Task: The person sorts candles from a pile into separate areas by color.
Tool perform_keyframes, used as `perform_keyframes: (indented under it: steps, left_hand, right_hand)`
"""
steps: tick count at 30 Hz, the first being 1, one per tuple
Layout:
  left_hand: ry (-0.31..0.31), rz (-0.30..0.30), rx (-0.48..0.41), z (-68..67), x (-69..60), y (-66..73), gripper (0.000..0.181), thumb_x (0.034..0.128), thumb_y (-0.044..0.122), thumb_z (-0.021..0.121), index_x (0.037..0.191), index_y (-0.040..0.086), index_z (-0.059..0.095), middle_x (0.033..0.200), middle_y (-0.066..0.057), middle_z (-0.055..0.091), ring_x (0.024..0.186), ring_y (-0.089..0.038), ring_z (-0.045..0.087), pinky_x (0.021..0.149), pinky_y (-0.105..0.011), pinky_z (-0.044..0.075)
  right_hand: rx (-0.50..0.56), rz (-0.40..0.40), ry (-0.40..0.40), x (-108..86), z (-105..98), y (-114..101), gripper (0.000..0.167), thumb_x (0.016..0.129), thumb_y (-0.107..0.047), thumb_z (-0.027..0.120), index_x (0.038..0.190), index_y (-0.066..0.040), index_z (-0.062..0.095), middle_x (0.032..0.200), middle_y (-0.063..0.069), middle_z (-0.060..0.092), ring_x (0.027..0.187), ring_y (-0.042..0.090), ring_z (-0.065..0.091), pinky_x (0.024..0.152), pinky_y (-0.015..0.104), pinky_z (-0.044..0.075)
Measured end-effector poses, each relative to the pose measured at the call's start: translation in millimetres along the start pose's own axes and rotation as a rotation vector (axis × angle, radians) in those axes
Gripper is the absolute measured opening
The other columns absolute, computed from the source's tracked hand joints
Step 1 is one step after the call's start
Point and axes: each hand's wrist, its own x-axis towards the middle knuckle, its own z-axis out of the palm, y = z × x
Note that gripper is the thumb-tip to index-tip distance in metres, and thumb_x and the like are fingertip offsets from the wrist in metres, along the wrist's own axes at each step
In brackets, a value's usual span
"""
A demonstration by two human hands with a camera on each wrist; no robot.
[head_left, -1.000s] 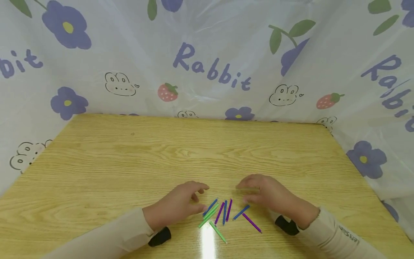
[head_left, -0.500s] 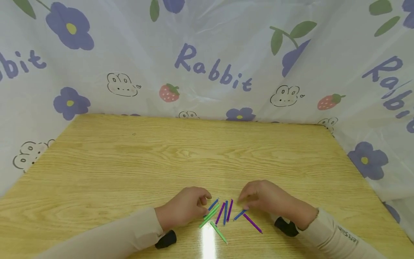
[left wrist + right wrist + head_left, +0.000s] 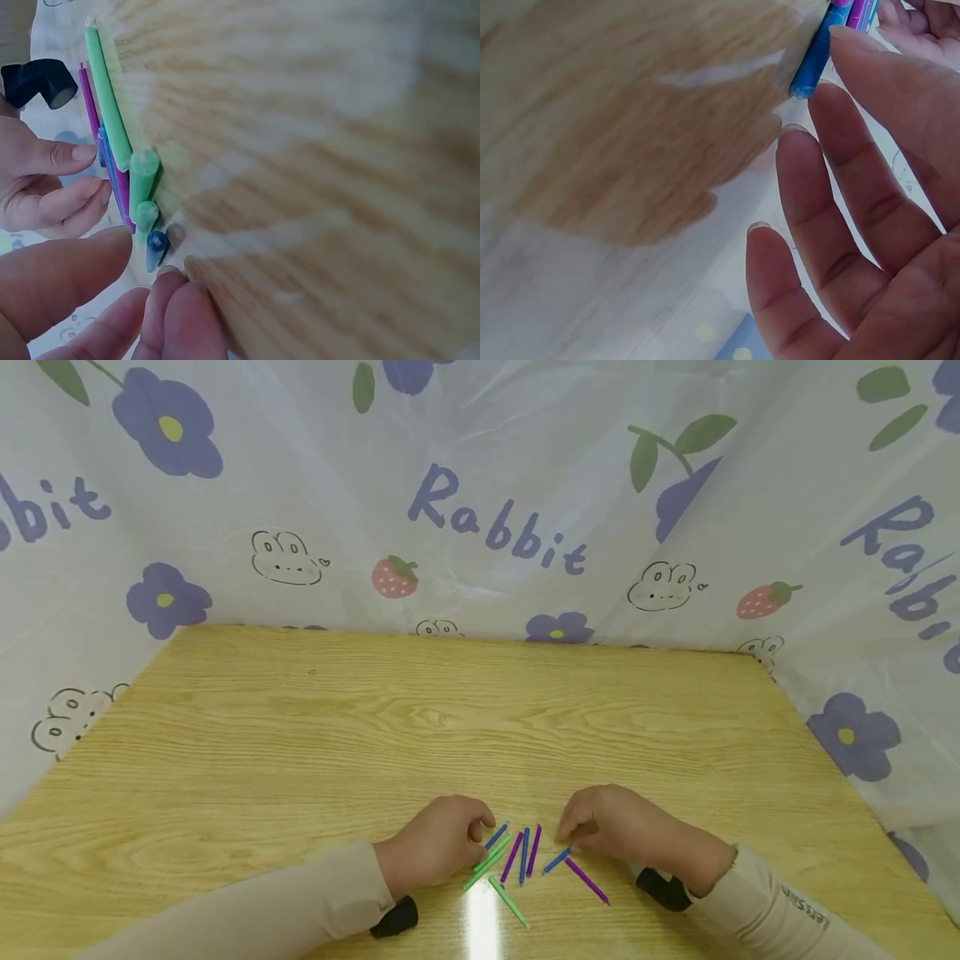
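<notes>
Several slim, pencil-like sticks lie on the wooden table, their exact kind unclear. Left of the group, my left hand (image 3: 442,839) has its thumb and fingers around the end of a blue stick (image 3: 496,836), with a gap showing in the left wrist view. Two green sticks (image 3: 487,862) lie beside that blue one. My right hand (image 3: 626,831) is at another blue stick (image 3: 556,861); in the right wrist view its thumb and index tip are close beside the stick (image 3: 814,67), the other fingers loosely bent. Whether they touch it is unclear.
Between the hands lie two purple sticks (image 3: 512,857) with a blue stick (image 3: 524,856) among them. A single green stick (image 3: 508,902) and a slanted purple stick (image 3: 587,882) lie nearer the front. A printed sheet (image 3: 480,518) hangs behind the wooden table (image 3: 420,718).
My left hand has moved right and closer to the sticks, its fingers more bent. My right hand has lowered toward the right-hand blue stick. The sticks appear to lie as before.
</notes>
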Motion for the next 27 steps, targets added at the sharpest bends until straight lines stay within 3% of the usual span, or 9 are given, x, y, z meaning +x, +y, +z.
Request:
perform_keyframes:
  steps: [8, 27]
  left_hand:
    - [0.000, -0.036, -0.042, -1.2, 0.7, 0.7, 0.026, 0.0803, -0.009, 0.068, 0.106, -0.007, 0.065, 0.077, -0.002, 0.053, 0.068, -0.017, 0.047, 0.060, -0.027, 0.040]
    - [-0.003, -0.084, -0.051, 0.4, 3.2, 1.0, 0.022, 0.0805, -0.008, 0.068, 0.102, -0.004, 0.066, 0.074, -0.001, 0.051, 0.064, -0.014, 0.044, 0.056, -0.024, 0.037]
  right_hand:
    - [-0.067, -0.103, -0.034, 2.1, -1.1, -0.6, 0.018, 0.079, 0.001, 0.074, 0.089, -0.014, 0.077, 0.090, -0.010, 0.067, 0.087, 0.005, 0.060, 0.078, 0.023, 0.051]
    - [-0.155, -0.095, -0.086, 3.0, 1.6, -6.9, 0.023, 0.078, 0.004, 0.072, 0.087, -0.017, 0.075, 0.084, -0.014, 0.061, 0.071, -0.002, 0.047, 0.067, 0.018, 0.047]
